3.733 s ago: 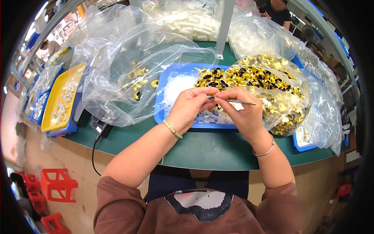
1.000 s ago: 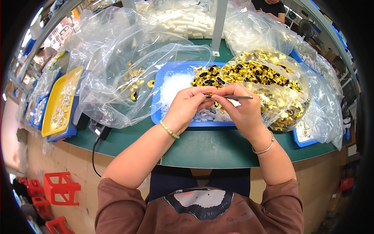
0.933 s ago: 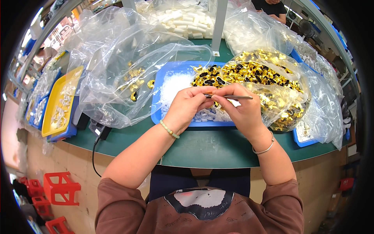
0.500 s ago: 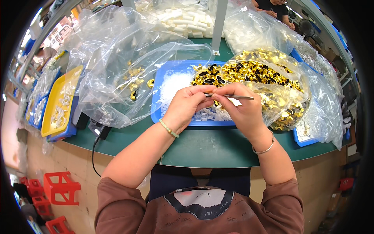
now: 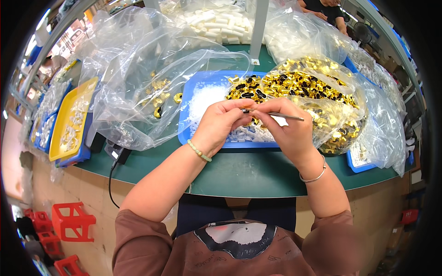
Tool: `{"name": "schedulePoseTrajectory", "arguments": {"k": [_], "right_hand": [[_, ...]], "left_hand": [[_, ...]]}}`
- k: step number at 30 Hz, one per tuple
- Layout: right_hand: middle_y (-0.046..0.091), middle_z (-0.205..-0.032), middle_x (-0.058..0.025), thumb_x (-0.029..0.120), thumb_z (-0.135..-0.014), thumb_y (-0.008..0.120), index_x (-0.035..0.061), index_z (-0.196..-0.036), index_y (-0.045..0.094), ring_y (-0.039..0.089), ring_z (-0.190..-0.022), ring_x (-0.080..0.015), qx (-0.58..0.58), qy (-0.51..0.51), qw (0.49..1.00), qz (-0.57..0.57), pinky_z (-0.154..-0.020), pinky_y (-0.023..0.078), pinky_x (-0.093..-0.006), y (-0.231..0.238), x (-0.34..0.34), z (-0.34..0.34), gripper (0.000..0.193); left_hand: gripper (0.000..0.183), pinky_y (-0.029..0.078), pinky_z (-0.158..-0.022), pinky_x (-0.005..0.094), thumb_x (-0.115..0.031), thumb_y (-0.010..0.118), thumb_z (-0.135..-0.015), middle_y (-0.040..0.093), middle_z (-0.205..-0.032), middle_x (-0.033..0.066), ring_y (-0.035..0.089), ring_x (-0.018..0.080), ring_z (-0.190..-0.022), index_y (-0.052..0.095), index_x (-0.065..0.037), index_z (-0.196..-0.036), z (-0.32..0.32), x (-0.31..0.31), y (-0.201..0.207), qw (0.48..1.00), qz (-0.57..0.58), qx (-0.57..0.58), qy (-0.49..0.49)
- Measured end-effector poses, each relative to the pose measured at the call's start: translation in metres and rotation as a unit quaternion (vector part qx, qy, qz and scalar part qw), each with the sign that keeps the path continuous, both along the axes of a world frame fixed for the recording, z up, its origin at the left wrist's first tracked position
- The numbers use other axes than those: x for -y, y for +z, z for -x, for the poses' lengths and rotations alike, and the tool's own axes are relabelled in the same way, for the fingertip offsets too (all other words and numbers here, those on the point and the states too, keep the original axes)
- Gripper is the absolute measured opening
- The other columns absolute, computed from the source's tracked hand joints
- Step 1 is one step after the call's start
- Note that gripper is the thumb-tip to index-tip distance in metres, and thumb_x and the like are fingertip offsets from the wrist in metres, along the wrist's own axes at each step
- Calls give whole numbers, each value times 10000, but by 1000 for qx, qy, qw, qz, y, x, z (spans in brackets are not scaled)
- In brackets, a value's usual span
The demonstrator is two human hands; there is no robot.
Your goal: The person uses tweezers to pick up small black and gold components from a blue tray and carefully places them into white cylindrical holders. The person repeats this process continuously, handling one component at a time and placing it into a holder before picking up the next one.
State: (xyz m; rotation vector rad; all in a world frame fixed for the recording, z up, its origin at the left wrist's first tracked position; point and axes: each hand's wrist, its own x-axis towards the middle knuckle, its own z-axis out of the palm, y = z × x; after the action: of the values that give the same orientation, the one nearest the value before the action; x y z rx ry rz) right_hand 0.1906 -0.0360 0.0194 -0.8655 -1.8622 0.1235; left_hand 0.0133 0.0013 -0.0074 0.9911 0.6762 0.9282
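My left hand (image 5: 214,125) is closed, its thumb and fingertips pinching a small part that my fingers mostly hide. My right hand (image 5: 291,133) grips a slim metal tool (image 5: 289,116), tweezers-like, with its working end against my left fingertips and its tail sticking out to the right. Both hands meet above a blue tray (image 5: 248,145). Tiny white pieces (image 5: 205,101) are heaped in the tray's left side, and larger white parts (image 5: 251,134) lie along its front. Behind my fingers are shiny gold parts with black openings (image 5: 246,87).
A clear bag of gold parts (image 5: 308,87) bulges over the tray's right side. Another clear plastic bag (image 5: 133,106) spreads over the green table (image 5: 239,175) at left, near a yellow tray (image 5: 69,126). White cylinders (image 5: 221,27) pile behind a metal post (image 5: 258,32).
My right hand and the metal tool have shifted slightly to the right, and the tool's tail sits a little lower. My left hand keeps nearly the same place.
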Motion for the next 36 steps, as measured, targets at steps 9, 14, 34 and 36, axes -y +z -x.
{"name": "schedulePoseTrajectory", "arguments": {"k": [9,14,34,36], "right_hand": [[651,-821,-85,-6,-777,737,36,-892,633,640,-718,-254,24,-4,1000,4,-617,503,-323,-1,-1,0,160],[639,-818,-86,-11,-778,733,37,-894,626,627,-701,-256,46,-4,999,-4,-609,493,-331,0,-1,1,165],[655,-815,-103,4,-772,747,42,-887,637,648,-727,-274,63,-29,998,9,-628,504,-335,3,1,-1,164],[658,-807,-100,4,-771,749,40,-882,643,649,-720,-268,34,-22,999,15,-624,503,-332,2,1,0,158]], "left_hand": [[323,526,-901,251,-16,505,-928,659,-1094,110,641,130,-963,587,66,-1230,-1,1,1,1000,23,19,4],[317,521,-904,258,-22,498,-925,658,-1048,94,636,120,-933,595,70,-1212,-1,3,3,999,32,22,7],[296,520,-918,258,-39,507,-931,667,-1047,107,649,134,-944,610,74,-1185,-3,0,-2,999,26,25,3],[311,510,-943,271,-34,500,-930,659,-1065,111,640,139,-967,595,85,-1201,-2,1,0,999,26,22,1]]}}
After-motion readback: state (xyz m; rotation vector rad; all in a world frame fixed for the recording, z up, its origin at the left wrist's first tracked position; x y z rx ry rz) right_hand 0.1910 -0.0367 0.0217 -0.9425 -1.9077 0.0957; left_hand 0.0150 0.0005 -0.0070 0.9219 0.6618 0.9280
